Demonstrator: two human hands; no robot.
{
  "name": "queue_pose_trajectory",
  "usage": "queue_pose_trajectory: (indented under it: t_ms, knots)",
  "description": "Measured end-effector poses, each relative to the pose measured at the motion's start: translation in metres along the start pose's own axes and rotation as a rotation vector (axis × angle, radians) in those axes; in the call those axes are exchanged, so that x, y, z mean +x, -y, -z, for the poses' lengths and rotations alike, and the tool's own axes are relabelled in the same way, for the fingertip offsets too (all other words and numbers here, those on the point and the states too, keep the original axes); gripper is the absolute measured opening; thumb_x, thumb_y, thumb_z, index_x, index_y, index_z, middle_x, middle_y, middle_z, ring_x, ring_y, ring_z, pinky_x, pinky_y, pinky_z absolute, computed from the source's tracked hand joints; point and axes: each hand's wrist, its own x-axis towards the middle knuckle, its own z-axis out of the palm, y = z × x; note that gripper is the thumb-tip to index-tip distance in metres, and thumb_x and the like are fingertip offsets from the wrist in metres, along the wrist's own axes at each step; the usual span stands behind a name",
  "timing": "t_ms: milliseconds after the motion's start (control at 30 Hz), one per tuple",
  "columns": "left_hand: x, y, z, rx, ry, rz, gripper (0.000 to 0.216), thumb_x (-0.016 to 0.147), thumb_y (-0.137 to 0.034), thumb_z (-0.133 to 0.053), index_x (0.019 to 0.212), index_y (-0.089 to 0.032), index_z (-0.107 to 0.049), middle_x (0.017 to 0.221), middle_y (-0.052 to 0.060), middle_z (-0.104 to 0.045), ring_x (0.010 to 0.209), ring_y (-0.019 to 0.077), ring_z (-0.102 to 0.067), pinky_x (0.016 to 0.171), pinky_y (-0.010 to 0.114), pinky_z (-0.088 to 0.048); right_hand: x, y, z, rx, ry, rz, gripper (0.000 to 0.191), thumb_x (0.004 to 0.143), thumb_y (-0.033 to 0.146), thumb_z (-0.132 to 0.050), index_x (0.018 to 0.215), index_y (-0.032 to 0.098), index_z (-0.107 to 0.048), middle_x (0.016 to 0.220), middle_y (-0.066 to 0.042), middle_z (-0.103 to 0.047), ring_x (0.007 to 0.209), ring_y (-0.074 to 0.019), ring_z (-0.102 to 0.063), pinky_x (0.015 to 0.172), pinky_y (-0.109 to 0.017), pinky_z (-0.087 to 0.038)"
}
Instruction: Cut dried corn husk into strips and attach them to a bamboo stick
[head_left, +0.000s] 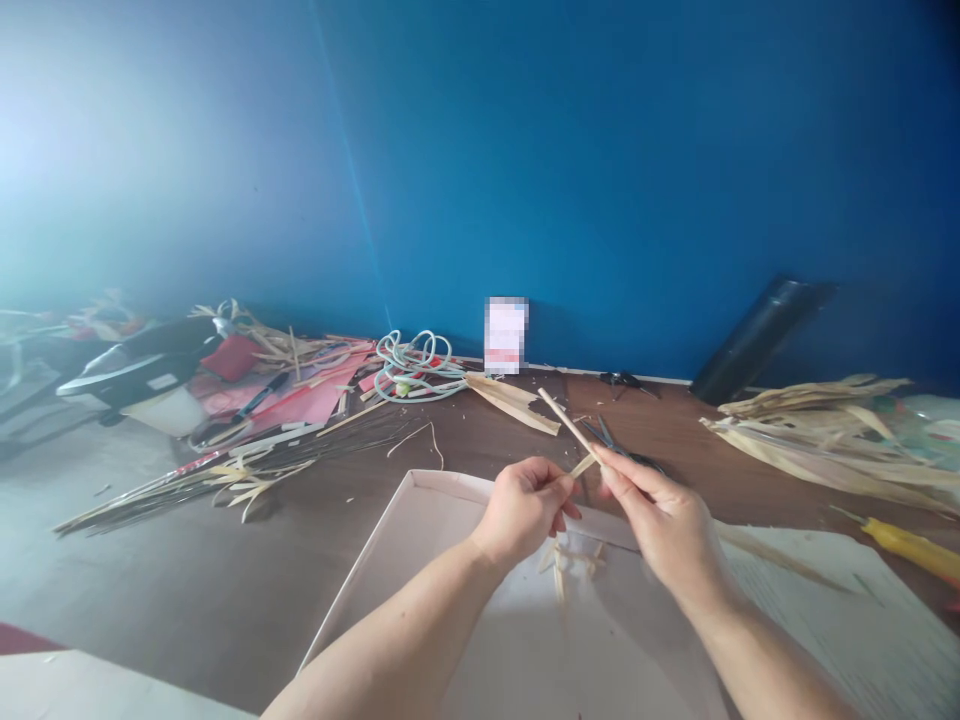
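Note:
Over a shallow white box [360, 572], my left hand [525, 505] pinches a narrow pale strip [583, 465], which looks like dried husk. The strip meets a thin pale stick [562, 418], whose free end slants up and away to the left. My right hand [667, 520] is closed on the stick's near end, where the strip crosses it. Fingers partly hide that crossing, so I cannot tell how far the strip goes round. Small pale scraps [559, 572] lie in the box below. Dark scissors [604, 434] rest on the table just beyond my right hand.
A coiled light cable [418, 368] and a husk piece [517, 402] lie near the blue wall. Left are an iron [135, 370], pink paper [322, 385] and thin sticks [195, 485]. Right are a black tube [757, 335], dried husks [832, 440], a yellow tool [911, 545] and paper [832, 600].

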Motion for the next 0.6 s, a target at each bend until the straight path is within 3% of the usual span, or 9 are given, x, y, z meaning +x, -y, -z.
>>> queue_pose_trajectory:
  t_ms: [133, 233, 367, 467, 600]
  knots:
    - [0.003, 0.001, 0.002, -0.023, -0.058, 0.032, 0.018, 0.074, -0.029, -0.056, 0.072, -0.012, -0.06, 0.057, 0.002, -0.06, 0.04, 0.0046, -0.041, 0.039, 0.017, -0.033, 0.006, -0.001, 0.003, 0.324, -0.042, -0.08, 0.042, 0.08, 0.043, -0.059, 0.118, 0.024, -0.061, 0.07, 0.0, -0.058, 0.045, -0.0075, -0.035, 0.039, -0.022, -0.027]
    - [0.005, 0.004, 0.004, -0.03, -0.074, 0.029, 0.02, 0.075, -0.031, -0.055, 0.075, -0.012, -0.061, 0.058, 0.003, -0.06, 0.04, 0.0051, -0.043, 0.039, 0.017, -0.033, 0.003, 0.004, 0.002, 0.431, 0.151, -0.099, 0.05, 0.082, 0.042, -0.057, 0.129, 0.024, -0.05, 0.067, 0.001, -0.056, 0.043, -0.0065, -0.03, 0.038, -0.021, -0.022]
    - [0.006, 0.008, 0.004, -0.008, -0.051, -0.006, 0.021, 0.076, -0.032, -0.053, 0.075, -0.012, -0.059, 0.059, 0.002, -0.06, 0.042, 0.0055, -0.044, 0.04, 0.017, -0.034, -0.006, 0.013, -0.003, 0.382, 0.427, -0.158, 0.057, 0.083, 0.043, -0.055, 0.136, 0.026, -0.041, 0.063, 0.002, -0.055, 0.045, -0.0079, -0.035, 0.039, -0.02, -0.024]
    - [0.005, 0.009, 0.004, 0.054, -0.028, -0.058, 0.018, 0.077, -0.029, -0.051, 0.073, -0.014, -0.059, 0.059, 0.001, -0.058, 0.044, 0.0066, -0.046, 0.041, 0.018, -0.036, -0.008, 0.011, -0.006, 0.334, 0.475, -0.216, 0.052, 0.082, 0.045, -0.057, 0.13, 0.028, -0.049, 0.063, 0.003, -0.055, 0.048, -0.0092, -0.041, 0.041, -0.02, -0.029]
    - [0.002, 0.008, 0.002, 0.147, -0.039, -0.107, 0.02, 0.078, -0.029, -0.048, 0.071, -0.015, -0.059, 0.065, 0.001, -0.06, 0.048, 0.0075, -0.048, 0.043, 0.019, -0.038, -0.004, 0.0, -0.009, 0.317, 0.382, -0.213, 0.04, 0.079, 0.045, -0.059, 0.115, 0.027, -0.064, 0.069, 0.0, -0.06, 0.059, -0.0135, -0.051, 0.052, -0.024, -0.041]
